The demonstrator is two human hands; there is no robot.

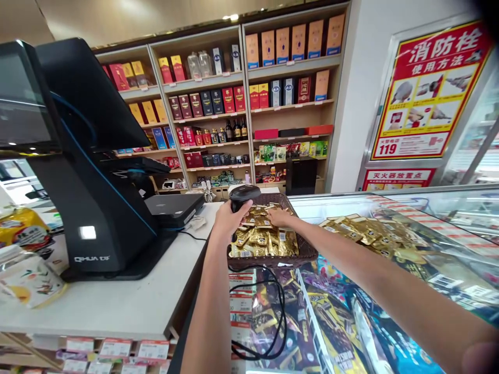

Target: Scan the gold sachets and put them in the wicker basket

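My left hand (230, 219) is wrapped round the handle of a black barcode scanner (245, 192), held over the left side of a brown woven basket (307, 253). Several gold foil packets (262, 238) fill the basket. My right hand (279, 216) reaches in from the right, its fingers on the packets towards the back. Whether those fingers grip a packet is hard to make out. From the scanner a black cable (284, 311) hangs in loops in front of the basket.
On the white counter (128, 304) at left stands a black checkout terminal (113, 208). To the right, more gold packets (374, 234) lie on the glass top of a freezer (390, 322) stocked with bagged goods. Shelves of boxes (210, 104) line the back wall.
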